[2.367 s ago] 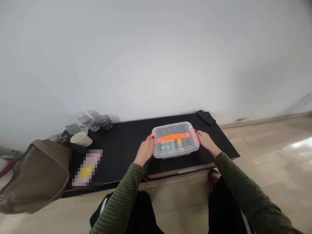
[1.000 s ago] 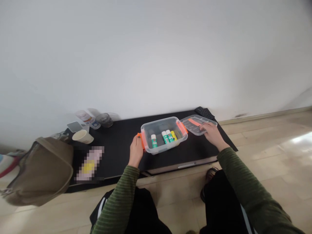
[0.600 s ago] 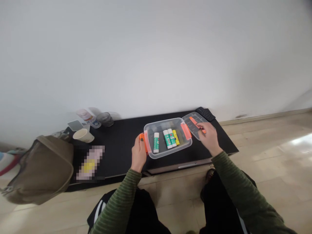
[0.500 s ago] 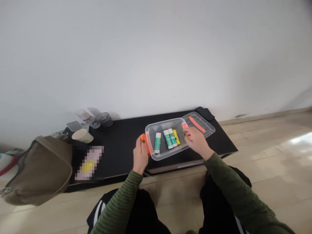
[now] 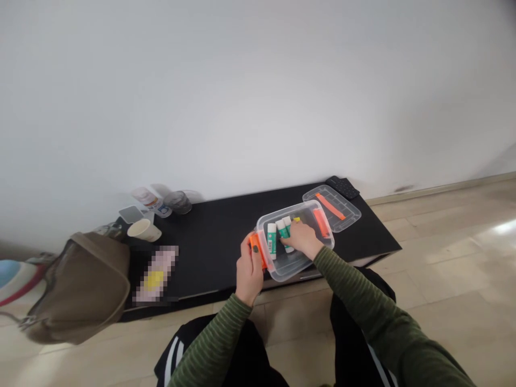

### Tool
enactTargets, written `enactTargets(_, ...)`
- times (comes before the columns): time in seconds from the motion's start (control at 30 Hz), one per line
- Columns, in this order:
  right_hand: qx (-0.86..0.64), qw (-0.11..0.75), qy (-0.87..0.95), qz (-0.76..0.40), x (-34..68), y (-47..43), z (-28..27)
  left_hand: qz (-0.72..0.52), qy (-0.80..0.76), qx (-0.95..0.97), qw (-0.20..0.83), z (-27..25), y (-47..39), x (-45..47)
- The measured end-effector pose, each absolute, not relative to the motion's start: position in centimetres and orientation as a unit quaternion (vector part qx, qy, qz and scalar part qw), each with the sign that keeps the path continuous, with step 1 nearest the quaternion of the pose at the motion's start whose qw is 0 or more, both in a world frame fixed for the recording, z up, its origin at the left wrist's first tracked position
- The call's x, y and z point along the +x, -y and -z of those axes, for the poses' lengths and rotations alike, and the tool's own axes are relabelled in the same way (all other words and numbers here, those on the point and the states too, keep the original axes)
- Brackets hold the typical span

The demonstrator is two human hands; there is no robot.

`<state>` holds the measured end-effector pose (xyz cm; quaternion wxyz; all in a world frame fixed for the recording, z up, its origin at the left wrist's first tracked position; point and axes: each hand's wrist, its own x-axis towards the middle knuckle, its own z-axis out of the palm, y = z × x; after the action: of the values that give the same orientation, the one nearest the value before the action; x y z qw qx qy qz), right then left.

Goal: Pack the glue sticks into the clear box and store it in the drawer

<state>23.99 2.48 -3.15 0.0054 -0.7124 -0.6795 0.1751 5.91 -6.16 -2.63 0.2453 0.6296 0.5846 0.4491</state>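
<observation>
A clear plastic box point(image 5: 296, 264) with orange latches is tilted on the black table. My left hand point(image 5: 249, 271) is closed around its left end, at the orange latch point(image 5: 258, 251). Inside lie green-and-white glue sticks: one glue stick point(image 5: 272, 241) on the left, and a pair next to my right hand. My right hand point(image 5: 304, 239) reaches down into the box, its fingers closed over a glue stick point(image 5: 287, 221) of that pair. It partly hides the pair and a small yellow item point(image 5: 297, 219) whose kind I cannot tell.
The box's clear lid point(image 5: 350, 214) with an orange strip lies to the right, beside a black keyboard-like object point(image 5: 342, 187). On the left are a paper cup point(image 5: 145, 230), a white bottle point(image 5: 152, 202), a dark glass point(image 5: 178, 202) and a brown bag point(image 5: 80, 290).
My right hand has left the right-hand latch and moved left into the box, onto the glue sticks. The box is tilted more, and the left glue stick has shifted. My left hand keeps its hold.
</observation>
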Motion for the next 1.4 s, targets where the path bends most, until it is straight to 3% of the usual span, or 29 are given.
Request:
enactTargets(0.23, -0.700, 0.006, 0.692, -0.175, 23.3, -2.9, 3.5, -0.448, -0.599, 0.624, 0.225, 3.0, 6.2, 5.5)
enactTargets(0.37, -0.662, 0.050, 0.725, -0.184, 23.6, -2.6, 2.7, -0.457, -0.621, 0.592, 0.234, 3.1, 5.6, 4.9)
enactTargets(0.47, -0.608, 0.159, 0.755, -0.187, 24.5, -1.8, 1.3, -0.486, -0.640, 0.532, 0.269, 3.4, 4.4, 3.9)
enactTargets(0.6, -0.566, 0.388, 0.716, -0.129, 26.6, -0.3, -0.2, -0.517, -0.655, 0.432, 0.344, 4.1, 2.2, 2.1)
enactTargets(0.7, -0.571, 0.448, 0.676, -0.128, 27.9, 0.4, -0.4, -0.528, -0.656, 0.396, 0.366, 4.4, 1.2, 1.0)
enactTargets(0.97, -0.585, 0.313, 0.721, -0.200, 28.1, 1.3, 0.1, -0.465, -0.715, 0.420, 0.311, 4.4, 0.3, -1.3)
enactTargets(1.17, -0.539, 0.230, 0.789, -0.184, 27.5, 2.5, 0.8, -0.485, -0.651, 0.584, 0.007, 2.4, 2.4, 0.6)
enactTargets(1.4, -0.452, 0.159, 0.872, -0.097, 26.2, 3.8, 2.3, -0.324, -0.519, 0.770, 0.182, 3.0, 6.4, 7.8)
